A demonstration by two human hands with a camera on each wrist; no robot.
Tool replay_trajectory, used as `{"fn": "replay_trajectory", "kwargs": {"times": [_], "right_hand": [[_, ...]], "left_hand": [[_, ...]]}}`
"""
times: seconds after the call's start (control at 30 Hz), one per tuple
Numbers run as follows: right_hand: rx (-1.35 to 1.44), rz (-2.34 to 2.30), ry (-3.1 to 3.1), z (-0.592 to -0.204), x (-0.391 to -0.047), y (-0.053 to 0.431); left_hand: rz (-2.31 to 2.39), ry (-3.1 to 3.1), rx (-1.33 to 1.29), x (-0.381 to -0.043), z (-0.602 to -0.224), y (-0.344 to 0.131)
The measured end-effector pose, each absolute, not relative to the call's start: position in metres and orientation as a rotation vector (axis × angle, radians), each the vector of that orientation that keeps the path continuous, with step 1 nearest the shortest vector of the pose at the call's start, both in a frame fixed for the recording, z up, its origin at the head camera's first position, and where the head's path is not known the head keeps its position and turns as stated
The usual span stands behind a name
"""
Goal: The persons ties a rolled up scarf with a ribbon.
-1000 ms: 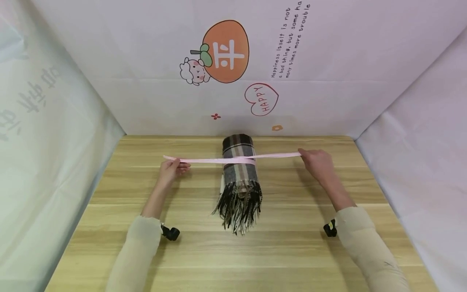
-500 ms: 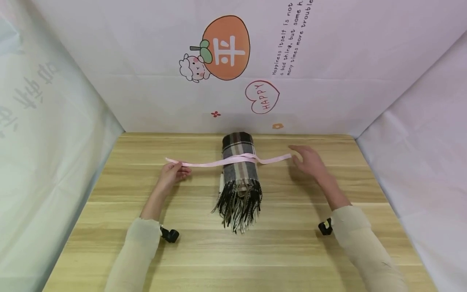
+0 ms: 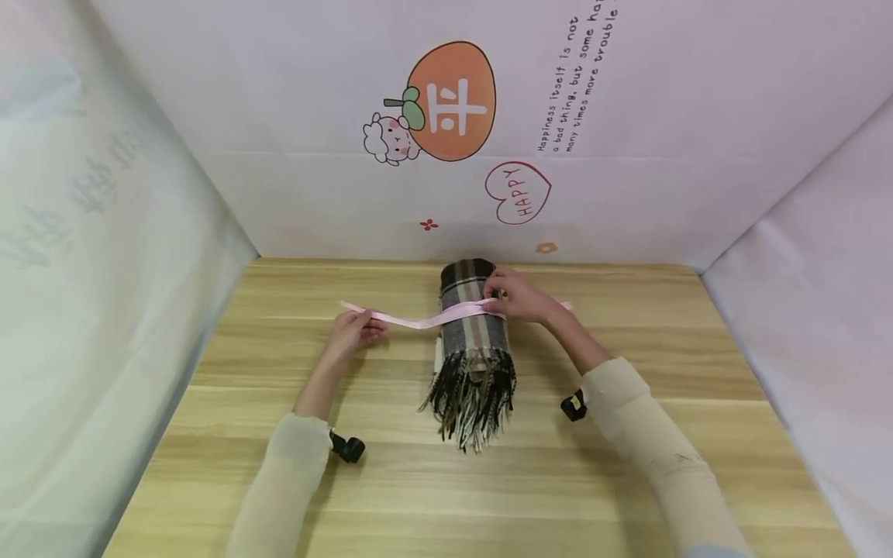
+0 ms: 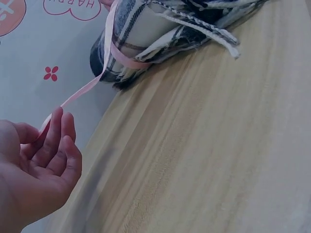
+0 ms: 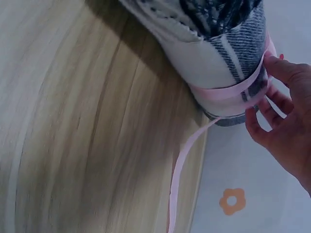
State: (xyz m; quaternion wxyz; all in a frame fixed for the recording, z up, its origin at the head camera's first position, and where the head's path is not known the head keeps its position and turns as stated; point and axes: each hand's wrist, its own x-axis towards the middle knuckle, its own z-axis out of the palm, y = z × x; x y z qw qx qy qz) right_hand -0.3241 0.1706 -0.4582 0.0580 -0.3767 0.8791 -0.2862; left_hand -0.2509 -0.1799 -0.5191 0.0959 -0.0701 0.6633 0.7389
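Note:
A rolled plaid scarf with a dark fringe lies on the wooden table. Round it runs a pink ribbon, whose two strands cross on top. To the left of the roll, my left hand pinches one ribbon end between thumb and finger, and that strand sags a little. My right hand is over the roll's right side, thumb and bent fingers on the ribbon near the crossing. The other end of the ribbon hangs loose on the right, partly hidden by my right wrist in the head view.
A white printed backdrop stands behind the table, close to the scarf's far end. White sheets hang at the left and right. Small black cameras sit at both wrists.
My right hand has let go of the right ribbon end and moved left onto the ribbon at the scarf. The ribbon has gone from taut to slack. My left hand keeps its end.

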Motion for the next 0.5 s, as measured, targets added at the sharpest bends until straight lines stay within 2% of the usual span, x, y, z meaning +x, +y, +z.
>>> {"fn": "replay_trajectory", "kwargs": {"times": [0.3,0.5], "right_hand": [[-1.451,-0.469,3.048,-0.467,-0.318,0.193],[-1.437,-0.142,3.23,-0.486,-0.316,0.223]], "left_hand": [[2.3,1.897,-0.276,-0.252,-0.518,-0.184],[2.308,1.808,-0.345,-0.253,-0.522,-0.185]]}}
